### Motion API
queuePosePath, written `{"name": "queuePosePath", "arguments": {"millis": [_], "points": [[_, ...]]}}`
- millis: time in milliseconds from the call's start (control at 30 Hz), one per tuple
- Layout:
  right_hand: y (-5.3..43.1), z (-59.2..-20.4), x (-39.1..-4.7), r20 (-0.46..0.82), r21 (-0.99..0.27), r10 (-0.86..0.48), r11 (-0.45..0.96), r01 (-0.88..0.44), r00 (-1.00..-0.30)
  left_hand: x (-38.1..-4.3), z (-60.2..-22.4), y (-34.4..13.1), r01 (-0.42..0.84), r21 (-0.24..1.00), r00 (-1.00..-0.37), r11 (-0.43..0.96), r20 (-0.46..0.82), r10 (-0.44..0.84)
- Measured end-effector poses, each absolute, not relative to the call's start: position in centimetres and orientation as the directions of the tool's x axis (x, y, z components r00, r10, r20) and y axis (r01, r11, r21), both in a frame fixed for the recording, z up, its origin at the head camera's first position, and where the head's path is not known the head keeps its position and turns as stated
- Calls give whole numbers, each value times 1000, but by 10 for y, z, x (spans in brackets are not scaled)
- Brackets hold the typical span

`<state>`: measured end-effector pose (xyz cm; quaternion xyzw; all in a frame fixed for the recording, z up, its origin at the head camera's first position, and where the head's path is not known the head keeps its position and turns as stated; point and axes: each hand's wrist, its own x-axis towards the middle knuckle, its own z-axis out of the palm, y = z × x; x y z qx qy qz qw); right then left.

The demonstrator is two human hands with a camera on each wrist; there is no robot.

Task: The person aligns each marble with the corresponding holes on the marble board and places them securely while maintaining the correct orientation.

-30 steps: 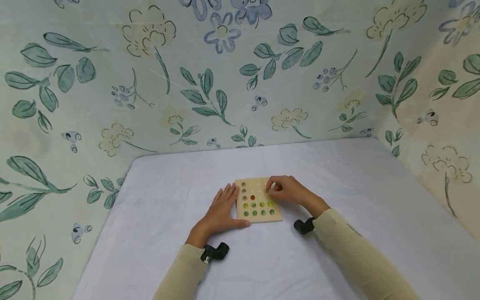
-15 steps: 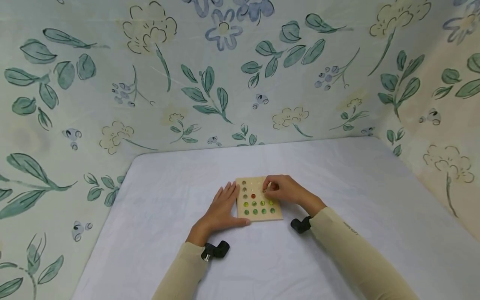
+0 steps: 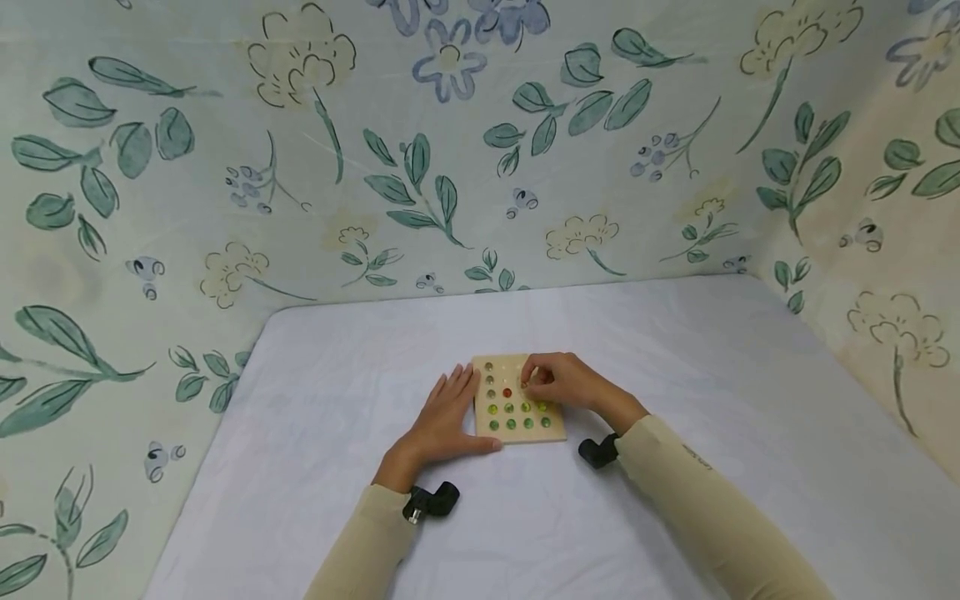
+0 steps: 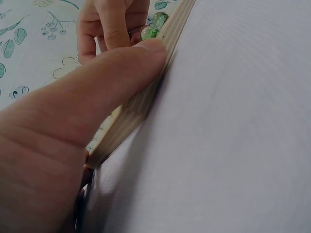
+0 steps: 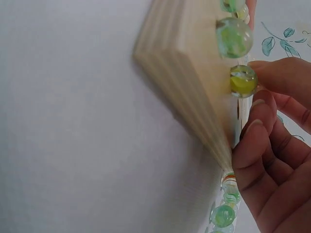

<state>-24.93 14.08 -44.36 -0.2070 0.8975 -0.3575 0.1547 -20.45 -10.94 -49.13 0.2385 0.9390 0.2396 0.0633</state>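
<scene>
A square wooden board (image 3: 513, 365) with small hollows lies on the white cloth. Green marbles (image 3: 512, 424) fill its front row, with yellow-green marbles (image 3: 510, 408) behind them. Greyish clear marbles (image 3: 491, 380) line the left side, and one red marble (image 3: 507, 392) sits beside them. My left hand (image 3: 442, 421) rests along the board's left edge, fingers straight, thumb (image 4: 136, 56) at the front edge. Over the board's right half, my right hand (image 3: 566, 382) pinches a small marble at its fingertips, mostly hidden. A yellow marble (image 5: 243, 81) appears close to those fingers in the right wrist view.
Past the board's corner, the right wrist view shows several loose-looking marbles (image 5: 223, 216) in a see-through holder. A black wrist camera (image 3: 431, 500) sits on the left wrist and another (image 3: 597, 451) on the right. Flower-patterned fabric (image 3: 450, 208) hangs behind the table.
My right hand has shifted slightly left across the board, toward the hollow beside the red marble, with the small marble at its fingertips. My left hand has stayed in place.
</scene>
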Motion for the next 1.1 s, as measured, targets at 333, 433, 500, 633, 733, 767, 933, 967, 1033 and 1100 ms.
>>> {"name": "queuePosePath", "arguments": {"millis": [333,433,500,633,733,767,933,967,1033,1100], "points": [[138,-446,-249,-125,-694,-492,663,-278,-862,-204,-493,-110,407,486,-883,773,-7,470],[138,-446,-249,-120,-684,-494,669,-289,-861,-204,-492,-110,411,484,-882,773,-4,471],[138,-446,-250,-117,-679,-495,672,-294,-861,-205,-492,-110,413,482,-881,772,-3,473],[138,-448,-250,-107,-673,-496,674,-304,-862,-205,-492,-110,418,481,-879,771,-1,477],[139,-448,-249,-102,-674,-497,671,-307,-862,-205,-492,-109,421,477,-878,772,0,479],[138,-448,-249,-102,-675,-496,671,-307,-862,-205,-492,-109,421,476,-878,772,-1,479],[138,-446,-247,-108,-680,-495,670,-299,-862,-206,-493,-109,419,480,-878,771,-2,479],[138,-446,-247,-109,-680,-495,669,-298,-862,-205,-493,-109,419,481,-878,770,-2,479],[138,-447,-247,-109,-678,-496,671,-301,-861,-205,-493,-109,419,479,-878,771,-2,479],[138,-447,-247,-109,-675,-497,673,-303,-861,-205,-492,-109,420,478,-878,772,-2,479]]}}
